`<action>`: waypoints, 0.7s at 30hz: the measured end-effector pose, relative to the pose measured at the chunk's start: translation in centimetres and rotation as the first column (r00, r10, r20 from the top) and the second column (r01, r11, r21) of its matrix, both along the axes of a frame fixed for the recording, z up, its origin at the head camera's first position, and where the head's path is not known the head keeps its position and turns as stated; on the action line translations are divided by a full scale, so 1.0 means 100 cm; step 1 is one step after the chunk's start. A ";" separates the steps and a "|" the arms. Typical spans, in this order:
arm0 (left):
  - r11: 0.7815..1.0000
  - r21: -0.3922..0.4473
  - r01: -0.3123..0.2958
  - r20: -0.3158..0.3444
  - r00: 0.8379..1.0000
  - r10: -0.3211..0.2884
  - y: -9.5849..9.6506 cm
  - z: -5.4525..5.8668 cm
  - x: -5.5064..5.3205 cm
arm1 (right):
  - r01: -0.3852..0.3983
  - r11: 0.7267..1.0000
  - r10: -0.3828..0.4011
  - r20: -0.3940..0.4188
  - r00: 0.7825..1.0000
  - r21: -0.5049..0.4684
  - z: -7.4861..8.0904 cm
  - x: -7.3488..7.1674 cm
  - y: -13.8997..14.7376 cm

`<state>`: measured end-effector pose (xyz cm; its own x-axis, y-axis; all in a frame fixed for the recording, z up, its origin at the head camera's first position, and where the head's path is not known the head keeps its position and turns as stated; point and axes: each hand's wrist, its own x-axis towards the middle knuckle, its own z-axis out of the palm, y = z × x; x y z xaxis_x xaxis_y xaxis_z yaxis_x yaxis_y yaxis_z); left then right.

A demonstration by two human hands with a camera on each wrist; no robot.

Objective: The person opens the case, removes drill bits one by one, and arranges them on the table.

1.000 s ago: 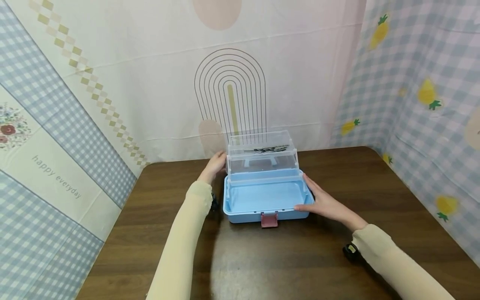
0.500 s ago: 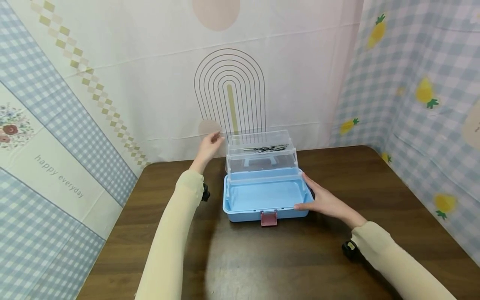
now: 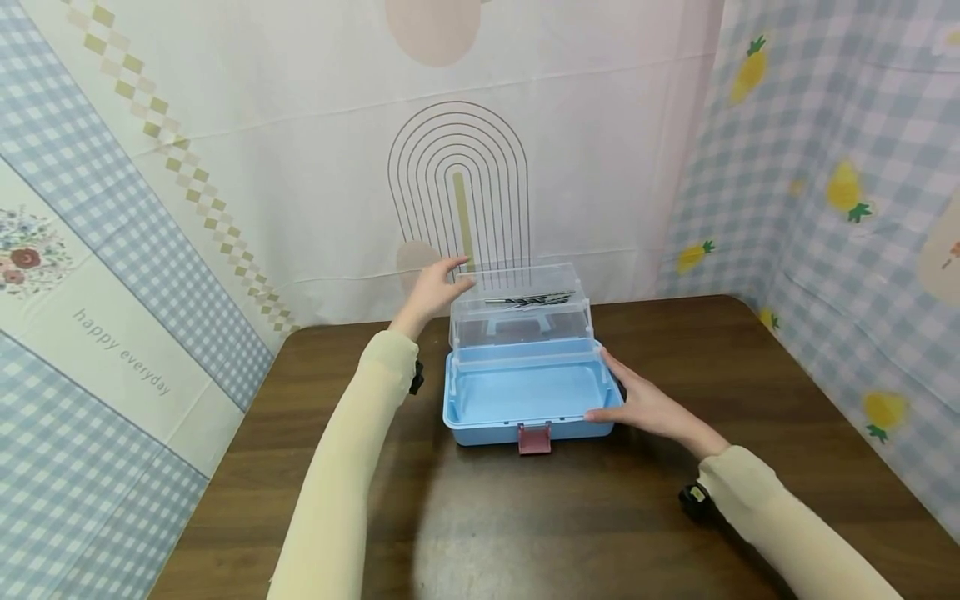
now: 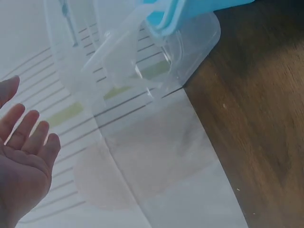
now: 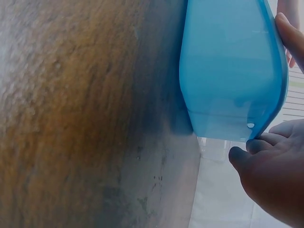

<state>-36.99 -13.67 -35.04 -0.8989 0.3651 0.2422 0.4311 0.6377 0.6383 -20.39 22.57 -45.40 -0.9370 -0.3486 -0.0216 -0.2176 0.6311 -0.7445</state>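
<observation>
A light-blue storage box (image 3: pixel 534 392) with a pink latch (image 3: pixel 535 439) sits unfolded on the table, its bottom bare. Clear stepped trays (image 3: pixel 521 312) rise at its back, and several thin dark and silver rods (image 3: pixel 531 299) lie in the upper one. My left hand (image 3: pixel 437 287) is raised at the upper tray's left end, thumb and fingers spread with nothing between them; the left wrist view shows this hand (image 4: pixel 28 156) apart from the clear plastic. At the box's right end my right hand (image 3: pixel 647 406) grips it, thumb over the front rim and fingers at the rear corner.
The brown wooden table (image 3: pixel 517 533) meets a printed white cloth (image 3: pixel 600 167) hanging close behind the box. A blue-checked cloth (image 3: pixel 862 292) hangs along the right side. Both wrists wear black devices.
My left hand has risen from beside the trays' lower left, swung out left, then come back right to the upper tray's end. My right hand has stayed on the box.
</observation>
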 end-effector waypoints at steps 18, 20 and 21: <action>0.976 -0.116 0.185 0.037 0.983 -0.182 0.027 -0.011 -0.004 | 0.014 1.000 -0.014 0.010 1.000 -0.005 -0.004 0.000 -0.001; 0.974 -0.127 0.186 0.042 0.982 -0.183 0.028 -0.011 -0.005 | 0.014 1.000 -0.014 0.005 1.000 -0.008 -0.003 0.000 0.000; 0.974 -0.127 0.188 0.047 0.982 -0.183 0.029 -0.011 -0.005 | 0.013 1.000 -0.013 0.003 1.000 -0.012 -0.003 0.001 0.000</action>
<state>-37.46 -10.79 -36.14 -0.8197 0.5523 0.1516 0.5284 0.6273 0.5721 -20.34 22.55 -45.71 -0.9414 -0.3368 -0.0202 -0.2075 0.6252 -0.7524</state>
